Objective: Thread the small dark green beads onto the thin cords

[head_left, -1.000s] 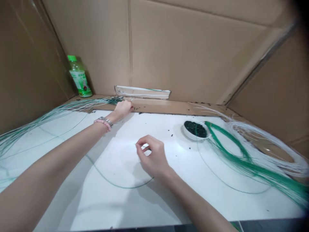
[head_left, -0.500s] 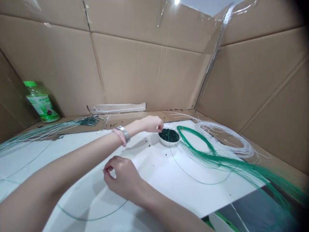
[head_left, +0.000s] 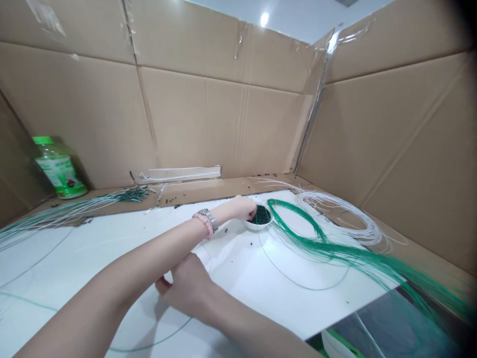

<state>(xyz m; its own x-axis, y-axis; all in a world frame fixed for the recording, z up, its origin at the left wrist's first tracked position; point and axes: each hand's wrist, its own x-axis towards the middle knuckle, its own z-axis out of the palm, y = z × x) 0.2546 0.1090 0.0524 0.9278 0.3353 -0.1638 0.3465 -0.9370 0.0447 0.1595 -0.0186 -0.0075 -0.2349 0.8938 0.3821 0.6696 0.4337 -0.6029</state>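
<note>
Stretched across from the left, my left hand (head_left: pixel 243 208) dips its closed fingertips into the left side of a white bowl (head_left: pixel 258 226) of small dark green-black beads (head_left: pixel 264 214). Whatever those fingertips pinch is hidden. Nearer to me and lower, my right hand (head_left: pixel 188 286) is closed in a pinch, partly behind my left forearm. A thin green wire (head_left: pixel 164 341) curves up from the front of the white board and passes behind my right hand, which appears to pinch it; the pinched end is covered by my forearm.
A bundle of green wires (head_left: pixel 328 247) lies right of the bowl, beside a coil of white wires (head_left: pixel 357 228). Beaded wires (head_left: pixel 130 195) lie at the back left near a green-capped bottle (head_left: pixel 61 171). Cardboard walls (head_left: pixel 223 124) enclose the white board (head_left: pixel 268 293).
My left hand has moved slightly right and down, its fingertips now in the beads. My right hand has shifted lower, partly behind my left forearm. The camera has tilted up a little.
</note>
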